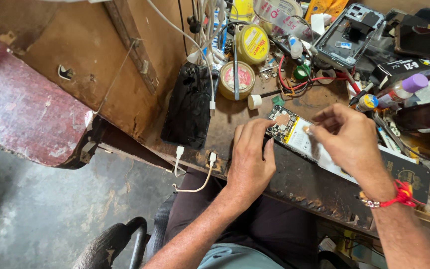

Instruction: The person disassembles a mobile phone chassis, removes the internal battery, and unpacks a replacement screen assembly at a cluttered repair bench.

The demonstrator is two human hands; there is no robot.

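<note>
An opened phone (pixel 294 133) lies back-up on the worn wooden bench, its circuit board and white battery exposed. My left hand (pixel 249 158) rests flat on the bench and presses against the phone's near-left end. My right hand (pixel 347 139) hovers over the battery with thumb and fingers pinched on a small pale part (pixel 306 130) that I cannot make out. A red thread band circles my right wrist.
A black plastic bag (pixel 190 105) lies left of the phone. Behind it stand two round tins (pixel 237 79), a white cap (pixel 255 101), red wires (pixel 299 82), a phone frame (pixel 350 35) and small bottles (pixel 399 92). White charging cables (pixel 195 172) hang off the bench edge.
</note>
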